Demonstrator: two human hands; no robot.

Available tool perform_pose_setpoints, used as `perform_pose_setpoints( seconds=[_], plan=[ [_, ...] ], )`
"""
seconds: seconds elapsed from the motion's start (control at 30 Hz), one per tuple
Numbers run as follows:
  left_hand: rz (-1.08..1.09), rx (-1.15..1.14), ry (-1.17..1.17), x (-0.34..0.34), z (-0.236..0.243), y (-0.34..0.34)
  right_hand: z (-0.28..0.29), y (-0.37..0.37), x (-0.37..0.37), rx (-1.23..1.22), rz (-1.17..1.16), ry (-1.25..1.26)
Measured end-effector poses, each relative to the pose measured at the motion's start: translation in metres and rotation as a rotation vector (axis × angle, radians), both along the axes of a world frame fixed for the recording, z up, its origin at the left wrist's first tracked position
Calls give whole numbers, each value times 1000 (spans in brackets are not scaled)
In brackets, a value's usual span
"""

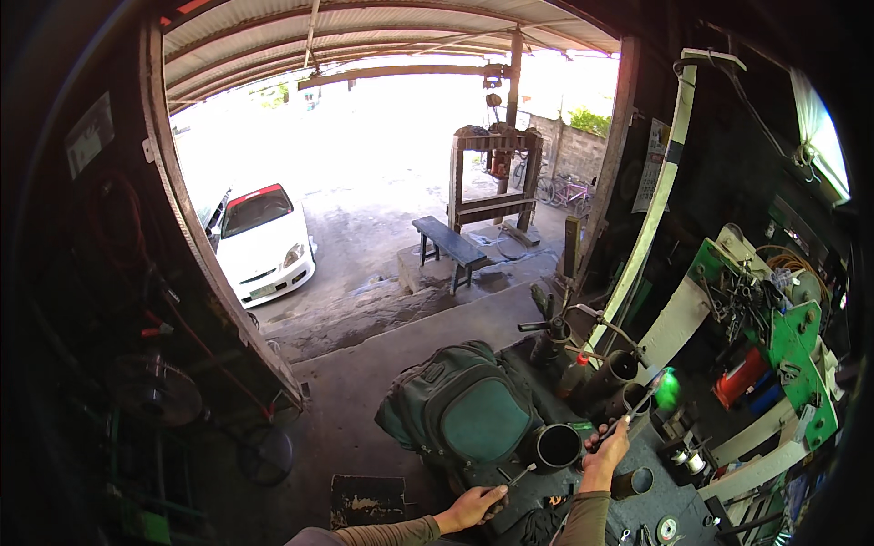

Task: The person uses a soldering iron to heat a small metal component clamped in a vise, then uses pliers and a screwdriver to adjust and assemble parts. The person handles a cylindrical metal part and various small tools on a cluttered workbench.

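Fingers of the right hand (608, 448) close in a narrow grip on the lower end of a thin metal rod (639, 404), which slants up and away to a blurred green tip (667, 389); holding it low leaves the long upper part free above the clutter. The left hand (472, 506) is closed in a narrow grip around a slim metal tool (519, 474) whose shaft points toward a black steel ring (556, 446). That ring, a short length of pipe, sits on the dark worktop (678, 496) between the two hands, mouth turned toward the viewer, so both tools can reach it. Whether either tool touches the ring cannot be told.

Just left of the ring lies a green backpack (460, 407), resting at the worktop's near corner, likely set down out of the working zone. Beyond the right hand stand several dark pipe sections (612, 371), tilted, mouths open; one more pipe stub (635, 481) lies near the right forearm. Farther right, a green-and-white machine frame (792, 359) carries a red cylinder (739, 375).

Outside the shed opening, well apart from the work, a white car (264, 241) stands on wet concrete near a dark bench (451, 244) and a steel press frame (494, 177).
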State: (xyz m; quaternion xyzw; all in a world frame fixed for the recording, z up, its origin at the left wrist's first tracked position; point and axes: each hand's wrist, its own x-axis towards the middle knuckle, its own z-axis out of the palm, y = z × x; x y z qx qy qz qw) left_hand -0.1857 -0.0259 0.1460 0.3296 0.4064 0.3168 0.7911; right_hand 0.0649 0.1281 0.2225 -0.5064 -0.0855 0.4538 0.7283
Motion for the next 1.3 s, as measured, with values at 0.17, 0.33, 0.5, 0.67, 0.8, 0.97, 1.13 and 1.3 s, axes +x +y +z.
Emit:
perform_pose_setpoints(
  seconds=[0.17, 0.33, 0.5, 0.67, 0.8, 0.97, 1.13, 1.3],
  plan=[
    [4, 15, 19, -1, -6, -1, -1, -2, 1, -8, 24, -24],
    [-5, 13, -13, -2, -8, -1, -1, -2, -1, -11, 5, -47],
    [-7, 0, 1, -2, -7, -1, -5, -2, 3, -9, 18, -44],
    [-15, -28, -38, -5, -11, 1, -5, -1, 4, -6, 13, -16],
    [3, -72, -40, -4, -17, 1, -1, -1, -1, 0, 11, -9],
    [-13, -63, -9, -3, -10, 1, -5, -1, 1, 10, 8, -18],
    [-22, -95, -60, -6, -5, -1, -5, -1, -2, 7, 3, -18],
    [-6, -10, -31, 3, -8, -2, -6, -1, 7, 3, -38, -24]
  ],
)
